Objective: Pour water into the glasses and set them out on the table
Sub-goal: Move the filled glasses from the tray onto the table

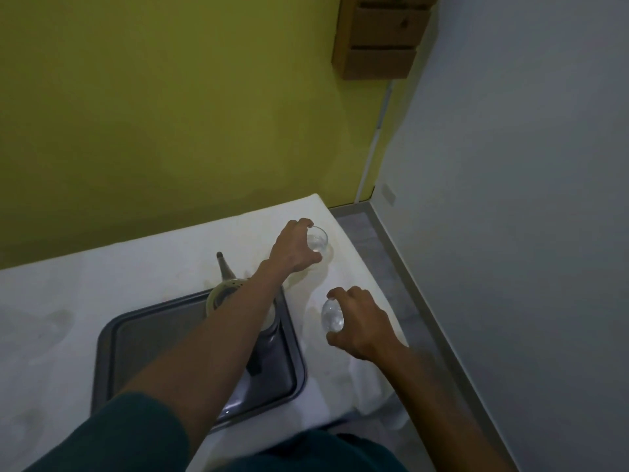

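Two clear glasses stand on the white-covered table [102,284] near its right edge. My left hand [296,248] reaches across and grips the far glass [317,240] by its side, with its base on the cloth. My right hand [357,321] holds the near glass [332,316] from the right, fingers curled around it. A metal kettle [226,287] with a thin spout sits in the grey tray [143,338], partly hidden by my left forearm.
The table's right edge drops to a grey floor [371,233] beside a white wall. A yellow-green wall runs behind the table. Cardboard boxes [381,39] hang high on the wall at the corner.
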`<state>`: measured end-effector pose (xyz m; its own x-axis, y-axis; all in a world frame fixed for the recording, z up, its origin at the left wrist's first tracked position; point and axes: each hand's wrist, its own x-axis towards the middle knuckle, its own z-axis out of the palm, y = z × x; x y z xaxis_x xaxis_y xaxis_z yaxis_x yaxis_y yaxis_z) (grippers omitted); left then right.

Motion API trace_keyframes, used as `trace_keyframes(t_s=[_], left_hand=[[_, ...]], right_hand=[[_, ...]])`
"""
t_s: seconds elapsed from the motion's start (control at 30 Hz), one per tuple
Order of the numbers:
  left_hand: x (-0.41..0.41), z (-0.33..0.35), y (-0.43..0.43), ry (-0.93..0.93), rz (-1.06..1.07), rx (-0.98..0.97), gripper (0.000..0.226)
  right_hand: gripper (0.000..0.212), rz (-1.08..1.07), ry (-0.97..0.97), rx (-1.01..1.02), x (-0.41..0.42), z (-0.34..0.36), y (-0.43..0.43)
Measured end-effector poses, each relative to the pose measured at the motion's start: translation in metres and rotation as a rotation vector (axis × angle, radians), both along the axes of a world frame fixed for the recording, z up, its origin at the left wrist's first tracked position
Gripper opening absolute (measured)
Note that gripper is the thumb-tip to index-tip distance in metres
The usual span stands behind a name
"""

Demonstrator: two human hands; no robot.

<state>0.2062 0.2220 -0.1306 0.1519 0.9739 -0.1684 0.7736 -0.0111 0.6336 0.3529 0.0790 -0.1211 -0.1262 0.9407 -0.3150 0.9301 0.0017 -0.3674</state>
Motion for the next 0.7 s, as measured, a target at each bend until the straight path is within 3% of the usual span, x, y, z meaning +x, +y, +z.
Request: trace_keyframes(t_s=[0.27, 0.47, 0.7], left_hand=[[-0.010, 0.017, -0.017, 0.012, -0.053, -0.007, 0.101], [-0.051, 0.069, -0.062, -0.028, -0.047, 0.134, 0.070], [-0.133, 0.084, -0.145, -0.070, 0.093, 0.272, 0.044]], right_hand=[[0.087, 0.009, -0.031, 0.116, -0.012, 0.016, -0.007], [0.066, -0.021, 0.059, 0.226, -0.050, 0.047, -0.027], [0.040, -0.021, 0.247, 0.027, -0.104, 0.044, -0.062]])
